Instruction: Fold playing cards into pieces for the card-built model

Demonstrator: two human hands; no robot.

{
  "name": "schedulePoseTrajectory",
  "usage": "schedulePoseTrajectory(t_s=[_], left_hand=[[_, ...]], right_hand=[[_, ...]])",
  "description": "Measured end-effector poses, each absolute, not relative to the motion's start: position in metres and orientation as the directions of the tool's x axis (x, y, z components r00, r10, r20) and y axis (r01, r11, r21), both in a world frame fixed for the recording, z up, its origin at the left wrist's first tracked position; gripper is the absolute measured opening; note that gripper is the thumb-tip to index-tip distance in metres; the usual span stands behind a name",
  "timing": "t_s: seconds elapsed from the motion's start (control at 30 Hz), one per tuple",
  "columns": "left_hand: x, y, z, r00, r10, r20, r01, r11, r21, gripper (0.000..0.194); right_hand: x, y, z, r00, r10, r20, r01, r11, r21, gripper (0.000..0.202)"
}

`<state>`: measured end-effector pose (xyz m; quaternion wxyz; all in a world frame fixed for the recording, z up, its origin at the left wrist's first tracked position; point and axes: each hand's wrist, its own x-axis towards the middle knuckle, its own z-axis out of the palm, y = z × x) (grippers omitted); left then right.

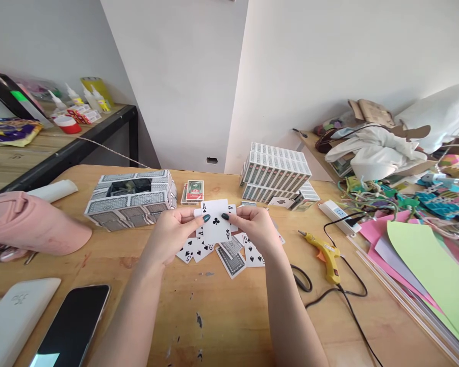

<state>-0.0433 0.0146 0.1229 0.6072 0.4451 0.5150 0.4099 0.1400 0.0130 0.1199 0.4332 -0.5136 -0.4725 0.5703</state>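
An ace of clubs faces me, upright, with other playing cards partly hidden behind it. My left hand pinches the left side of these cards, its thumb on the ace's front. On the opposite side my right hand is closed on them the same way. Below the hands, loose cards lie spread on the table, among them a face-down card and some spades. Behind the left hand stands a box covered with cards. Further right is a stack of card packs.
A yellow glue gun with a black cord lies right of my arm, near a white power strip. Coloured paper covers the right edge. A phone, a white power bank and a pink pouch lie left.
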Motion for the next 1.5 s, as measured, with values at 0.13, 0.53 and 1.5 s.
schedulePoseTrajectory(t_s=[0.13, 0.53, 1.5], left_hand=[[-0.0433, 0.0158, 0.1225, 0.141, 0.954, -0.263, -0.034, 0.271, 0.962, 0.031], [-0.045, 0.0157, 0.1223, 0.168, 0.94, -0.298, -0.038, 0.308, 0.95, 0.036], [-0.0436, 0.0152, 0.122, 0.148, 0.942, -0.3, -0.009, 0.305, 0.952, 0.035]], right_hand=[[0.1414, 0.0142, 0.1195, -0.115, 0.974, -0.197, -0.003, -0.199, -0.98, 0.026], [0.1438, 0.0147, 0.1172, -0.121, 0.971, -0.206, 0.017, -0.205, -0.979, 0.028], [0.1455, 0.0137, 0.1173, -0.144, 0.97, -0.194, 0.029, -0.192, -0.981, 0.028]])
